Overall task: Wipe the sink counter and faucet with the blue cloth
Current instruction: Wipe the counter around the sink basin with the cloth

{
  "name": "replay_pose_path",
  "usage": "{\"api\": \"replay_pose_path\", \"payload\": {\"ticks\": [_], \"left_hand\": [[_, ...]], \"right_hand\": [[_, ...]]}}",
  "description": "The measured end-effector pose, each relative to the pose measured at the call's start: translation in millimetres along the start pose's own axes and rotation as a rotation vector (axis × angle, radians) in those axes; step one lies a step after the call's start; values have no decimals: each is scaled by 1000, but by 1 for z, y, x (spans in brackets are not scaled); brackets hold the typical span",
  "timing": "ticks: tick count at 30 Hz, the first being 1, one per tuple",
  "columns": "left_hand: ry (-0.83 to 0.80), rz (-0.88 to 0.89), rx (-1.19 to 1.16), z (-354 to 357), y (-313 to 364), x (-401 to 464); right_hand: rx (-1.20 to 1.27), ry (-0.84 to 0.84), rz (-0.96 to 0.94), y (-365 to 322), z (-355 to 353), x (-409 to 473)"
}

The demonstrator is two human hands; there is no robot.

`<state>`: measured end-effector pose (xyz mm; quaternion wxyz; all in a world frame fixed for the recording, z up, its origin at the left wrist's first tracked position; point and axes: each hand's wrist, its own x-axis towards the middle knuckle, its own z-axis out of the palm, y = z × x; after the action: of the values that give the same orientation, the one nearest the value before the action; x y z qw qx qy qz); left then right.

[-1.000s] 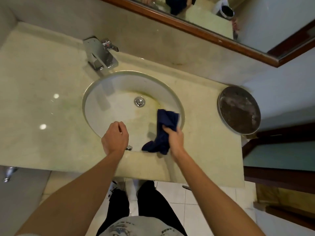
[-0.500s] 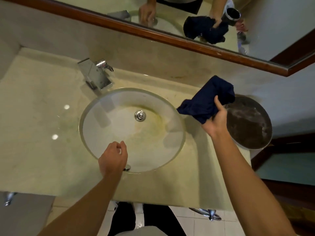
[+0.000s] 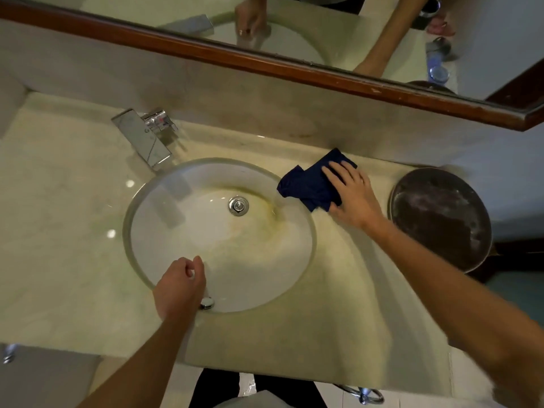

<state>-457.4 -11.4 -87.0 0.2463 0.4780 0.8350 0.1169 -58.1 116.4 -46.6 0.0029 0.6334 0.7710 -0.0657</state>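
The dark blue cloth [image 3: 312, 184] lies crumpled on the pale stone counter [image 3: 338, 290], just right of the round white basin [image 3: 182, 231] and near the back wall. My right hand [image 3: 350, 195] presses flat on the cloth with straight, spread fingers. At the basin's near rim, my left hand [image 3: 179, 287] rests with its fingers loosely curled and holds nothing. The square chrome faucet [image 3: 144, 136] stands at the basin's back left, apart from both hands.
A round dark metal tray [image 3: 441, 219] sits on the counter's right end, close to my right hand. A wood-framed mirror [image 3: 265, 60] runs along the back wall. The counter's wide left part [image 3: 53, 201] carries nothing. A chrome drain [image 3: 239, 205] sits in the basin.
My right hand has lowered the cloth from the air onto the counter right of the basin and now presses it flat. My left hand has stayed at the near rim.
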Motion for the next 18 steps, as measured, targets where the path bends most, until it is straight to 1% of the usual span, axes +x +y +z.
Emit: {"api": "replay_pose_path", "payload": {"ticks": [2,4,6,7,9,10,12,13,14,16,17,18], "left_hand": [[14,-3,7,1,0,0],[27,-6,12,2,-1,0],[34,-7,19,4,-2,0],[41,-7,25,6,-3,1],[58,-7,30,7,-4,2],[60,-7,33,8,-4,3],[56,-12,46,8,-5,3],[55,-11,49,9,-6,3],[56,-10,48,9,-5,3],[55,-11,46,8,-3,2],[55,-10,47,7,-1,1],[56,-8,45,6,-1,1]], "right_hand": [[-113,-138,-157,15,-5,22],[-214,-202,-249,26,-5,39],[-250,-153,-268,26,0,49],[-238,-90,-265,22,4,53],[-150,49,-207,9,8,63],[-69,69,-139,2,4,71],[142,12,26,-10,-20,85],[310,-51,120,-11,-32,92],[557,-129,238,-13,-47,93],[1230,-272,474,-13,-65,84],[1505,-286,544,-14,-69,73],[1698,-262,586,-14,-70,61]]}}
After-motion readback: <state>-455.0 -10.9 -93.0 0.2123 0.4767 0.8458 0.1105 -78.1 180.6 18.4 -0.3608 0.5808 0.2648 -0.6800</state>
